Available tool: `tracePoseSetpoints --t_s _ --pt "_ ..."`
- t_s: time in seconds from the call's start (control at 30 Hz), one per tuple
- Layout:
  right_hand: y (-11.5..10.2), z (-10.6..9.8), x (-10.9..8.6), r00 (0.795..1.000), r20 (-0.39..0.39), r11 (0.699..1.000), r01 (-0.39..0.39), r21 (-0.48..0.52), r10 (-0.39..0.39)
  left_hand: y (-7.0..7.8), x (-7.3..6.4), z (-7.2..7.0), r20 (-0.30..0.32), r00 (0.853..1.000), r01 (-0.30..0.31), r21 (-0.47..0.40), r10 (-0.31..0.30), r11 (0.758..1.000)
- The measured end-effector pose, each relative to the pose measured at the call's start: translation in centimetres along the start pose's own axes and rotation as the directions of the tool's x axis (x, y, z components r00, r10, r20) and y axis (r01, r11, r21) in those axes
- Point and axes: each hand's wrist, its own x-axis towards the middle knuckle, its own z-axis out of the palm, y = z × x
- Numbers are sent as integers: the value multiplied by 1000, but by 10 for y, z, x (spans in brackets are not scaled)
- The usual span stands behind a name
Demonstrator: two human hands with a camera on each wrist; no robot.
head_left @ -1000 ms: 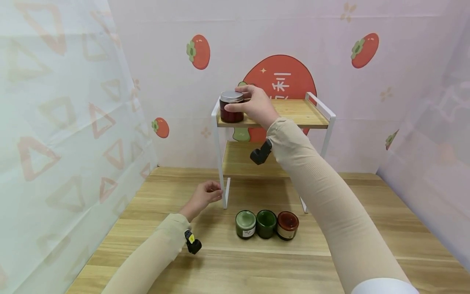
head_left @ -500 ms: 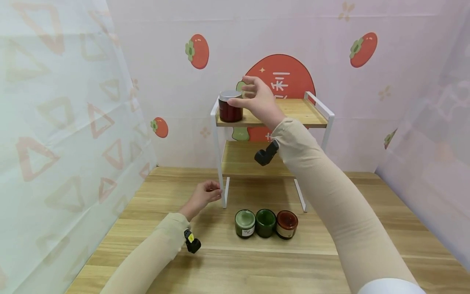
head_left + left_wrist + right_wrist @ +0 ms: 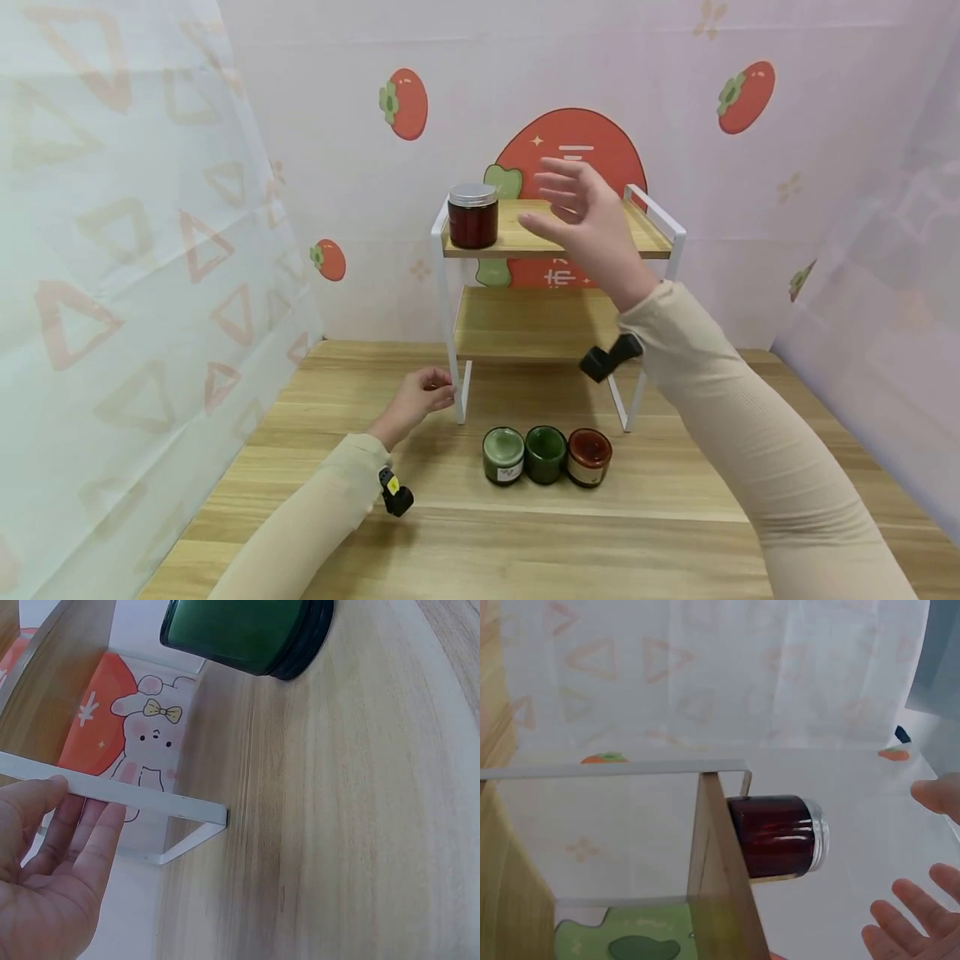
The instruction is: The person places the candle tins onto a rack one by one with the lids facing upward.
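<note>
A dark red jar (image 3: 473,218) with a silver lid stands upright at the left end of the top board of a two-tier wooden shelf (image 3: 517,237). To its right, apart from it, my right hand (image 3: 588,218) hovers over the board with fingers spread and nothing in them. The right wrist view also has the jar (image 3: 776,836), with the fingers beyond its lid. Low on the left, my left hand (image 3: 414,400) holds the shelf's white front leg (image 3: 150,795). In the left wrist view its thumb and fingers lie on either side of that leg.
In front of the shelf, a light green jar (image 3: 503,457), a dark green jar (image 3: 545,456) and a red-brown jar (image 3: 589,458) stand in a row on the wooden table (image 3: 525,550). Printed cloth walls (image 3: 360,183) enclose the back and sides.
My right hand has let go of the dark red jar and moved right, its fingers spreading. The jar stays on the top board. My left hand has kept its place at the leg.
</note>
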Motion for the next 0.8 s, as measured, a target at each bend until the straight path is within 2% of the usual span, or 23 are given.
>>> tracePoseSetpoints --t_s 0.1,0.23,0.5,0.63,0.8 --pt "11 -6 -18 995 -39 995 96 -16 -97 0 0 0 4 1000 -11 6 11 1000" --pt "29 -12 -43 979 -38 979 197 -59 -199 1 -1 1 -5 1000 -13 -2 13 1000" --pt "70 -16 -90 970 55 969 241 -60 -238 0 0 1 -15 1000 -16 -13 15 1000" --pt "91 -18 -114 975 104 975 207 -82 -198 0 0 0 -16 1000 -17 -20 17 1000" --pt "115 -25 -141 988 149 983 70 -170 -45 2 -1 1 -11 1000 -12 -15 12 1000"
